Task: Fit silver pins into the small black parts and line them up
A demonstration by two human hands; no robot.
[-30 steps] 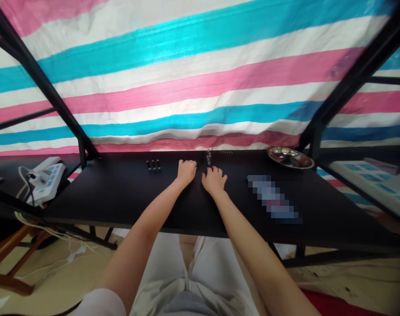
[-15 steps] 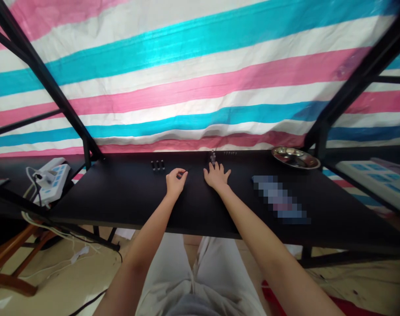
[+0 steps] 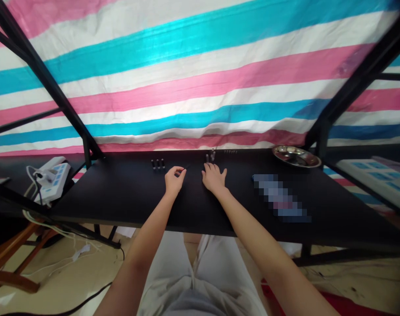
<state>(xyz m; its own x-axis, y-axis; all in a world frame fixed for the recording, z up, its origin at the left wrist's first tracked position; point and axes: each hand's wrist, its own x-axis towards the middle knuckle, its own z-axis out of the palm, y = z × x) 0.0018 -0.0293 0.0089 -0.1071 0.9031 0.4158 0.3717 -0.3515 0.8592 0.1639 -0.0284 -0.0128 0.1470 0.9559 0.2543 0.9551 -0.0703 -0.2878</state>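
My left hand [image 3: 173,179] rests on the black table [image 3: 121,197] with thumb and forefinger pinched on a thin dark stick-like item too small to name. My right hand [image 3: 214,177] lies flat on the table beside it, fingers spread, holding nothing. Just beyond the right fingertips stand small upright metal parts [image 3: 210,156]. Three small dark cylinders [image 3: 157,164] stand in a row left of my left hand.
A steel dish [image 3: 297,156] sits at the table's back right. A row of tiny dark bits [image 3: 230,152] lies at the back edge. A white power strip [image 3: 50,175] with cables lies at the left. Black frame bars rise on both sides before a striped tarp.
My left hand drew back from the table's rear and went from a fist to a pinch. My right hand opened from curled to flat and spread.
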